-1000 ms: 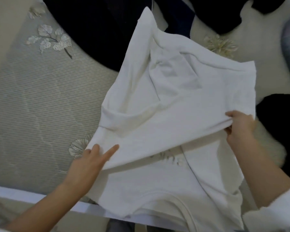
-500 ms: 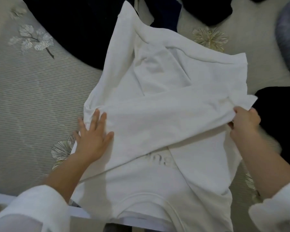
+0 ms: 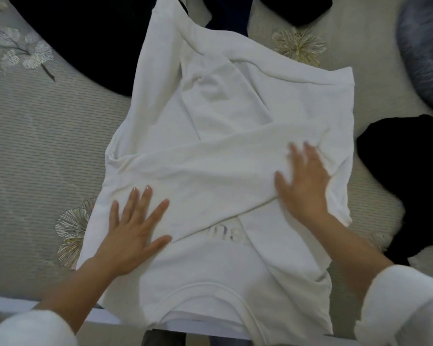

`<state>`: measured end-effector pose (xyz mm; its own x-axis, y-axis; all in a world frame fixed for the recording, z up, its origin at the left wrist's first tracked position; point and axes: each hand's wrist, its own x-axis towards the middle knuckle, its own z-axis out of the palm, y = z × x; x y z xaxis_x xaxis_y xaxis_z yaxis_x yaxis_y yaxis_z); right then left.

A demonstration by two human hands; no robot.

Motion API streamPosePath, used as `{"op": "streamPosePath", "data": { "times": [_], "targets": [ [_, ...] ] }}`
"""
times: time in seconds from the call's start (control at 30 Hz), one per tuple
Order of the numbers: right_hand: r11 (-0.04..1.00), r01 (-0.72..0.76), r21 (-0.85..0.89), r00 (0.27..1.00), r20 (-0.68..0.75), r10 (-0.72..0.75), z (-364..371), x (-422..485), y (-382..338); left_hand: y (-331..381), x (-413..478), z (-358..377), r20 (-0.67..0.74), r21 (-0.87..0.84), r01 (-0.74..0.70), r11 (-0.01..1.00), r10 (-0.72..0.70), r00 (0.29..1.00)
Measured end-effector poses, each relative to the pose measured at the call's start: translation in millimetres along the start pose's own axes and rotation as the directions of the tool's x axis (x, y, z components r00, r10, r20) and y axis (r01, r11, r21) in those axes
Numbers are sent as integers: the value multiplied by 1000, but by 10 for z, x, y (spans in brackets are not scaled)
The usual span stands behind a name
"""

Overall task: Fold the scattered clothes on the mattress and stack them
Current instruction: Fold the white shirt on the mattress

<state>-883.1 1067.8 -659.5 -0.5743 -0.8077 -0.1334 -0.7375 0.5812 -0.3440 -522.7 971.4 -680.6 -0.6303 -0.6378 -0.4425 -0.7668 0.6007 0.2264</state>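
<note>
While white shirt (image 3: 223, 108) lies flat beneath, left hand (image 3: 133, 233), right hand (image 3: 305, 181) press crossed sleeve (image 3: 210, 176), each grip wide.

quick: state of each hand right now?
left hand: open, fingers spread, pressing flat on the white shirt.
right hand: open, flat on the same shirt, holding nothing; slightly blurred.

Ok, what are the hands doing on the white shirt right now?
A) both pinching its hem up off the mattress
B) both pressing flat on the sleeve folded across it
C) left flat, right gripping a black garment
B: the left hand and right hand lie straight-fingered on the sleeve crossing the white shirt.
</note>
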Motion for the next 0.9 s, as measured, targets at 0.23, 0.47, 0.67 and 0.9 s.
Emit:
{"op": "streamPosePath", "data": {
  "times": [0.23, 0.47, 0.67, 0.9],
  "targets": [
    [960, -46, -275, 922, 358, 147, 47, -591, 175, -251, -228, 29, 92, 14, -2, 1000, 1, 996],
    [970, 147, -195, 922, 383, -63, -116, -2003, 63, -337, -715, 73, 149, 84, -297, 951, 283, 948],
    [876, 283, -391, 897, 431, -97, 156, -3127, 264, -490, -1135, 228, 200, 248, -512, 822, 474, 858],
    [867, 132, -481, 986, 156, -64, 286, -2880, 204, -485, -1066, 254, 69, 274, -505, 819, 507, 859]
  ]
}}
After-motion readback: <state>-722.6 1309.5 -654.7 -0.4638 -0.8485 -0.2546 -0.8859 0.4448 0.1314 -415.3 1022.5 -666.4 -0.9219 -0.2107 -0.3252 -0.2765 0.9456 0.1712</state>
